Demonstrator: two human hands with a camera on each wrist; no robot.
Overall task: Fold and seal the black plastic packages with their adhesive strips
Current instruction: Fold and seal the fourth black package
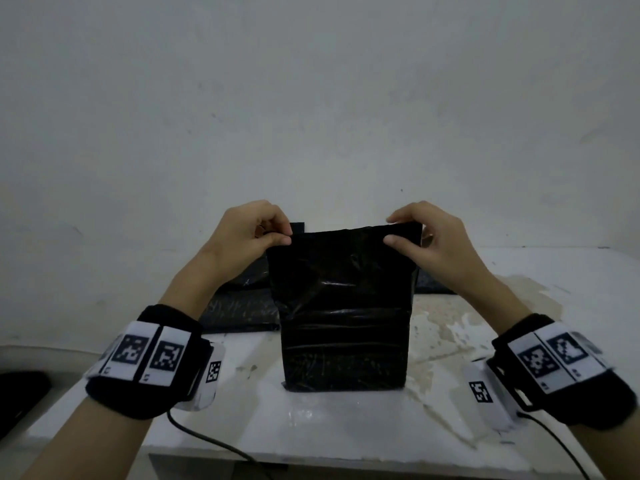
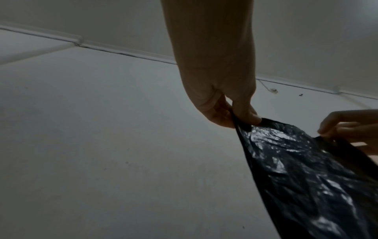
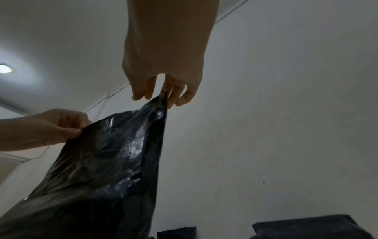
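Wrist bands nearest | black package (image 1: pixel 343 306) stands upright on white table (image 1: pixel 346 427) | left hand (image 1: pixel 247 237) pinches its top-left corner, right hand (image 1: pixel 427 242) its top-right | advice: keep the top edge stretched and level, fold straight, then press the strip.

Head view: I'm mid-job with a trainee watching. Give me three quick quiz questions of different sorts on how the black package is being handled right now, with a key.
1. True or false: the black plastic package lies flat on the white table.
2. Which hands pinch its top edge? A) the left hand only B) the right hand only C) both
3. Fill in: more black packages lie ___ the held one.

Key: 1. false, it stands upright with its bottom on the table; 2. C, one at each top corner; 3. behind
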